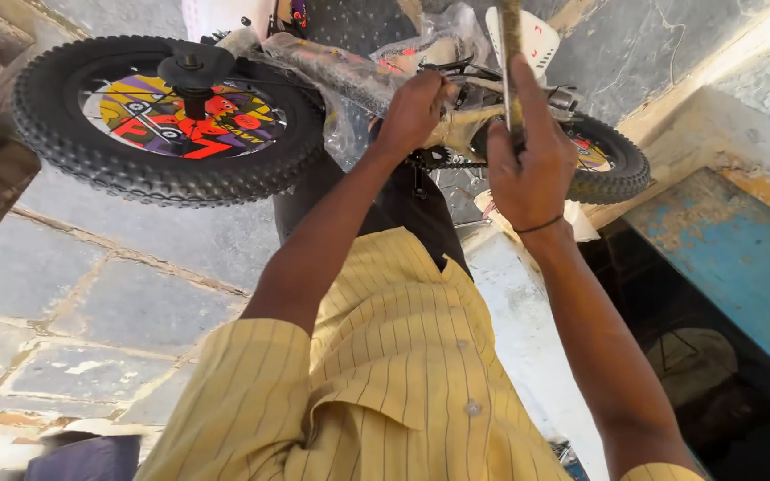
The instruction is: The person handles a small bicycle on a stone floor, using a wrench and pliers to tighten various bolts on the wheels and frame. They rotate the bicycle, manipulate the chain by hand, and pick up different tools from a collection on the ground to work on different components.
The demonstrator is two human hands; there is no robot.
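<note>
A small child's bicycle lies ahead of me, its frame (340, 71) wrapped in clear plastic. The near wheel (167, 116) has a knobby black tyre and a colourful disc on its spokes. The other wheel (612, 165) shows at the right. My left hand (413, 109) is closed on the frame near the chain and crank (434, 160). My right hand (532, 165) grips a long metal tool (511, 53) held upright over the same spot. My yellow striped shirt fills the lower part of the view.
Grey stone slabs (91, 294) cover the floor at left. A worn blue painted surface (741, 258) sits at right, with a dark recess (697, 374) below it. A white ledge (528, 330) runs between my arms.
</note>
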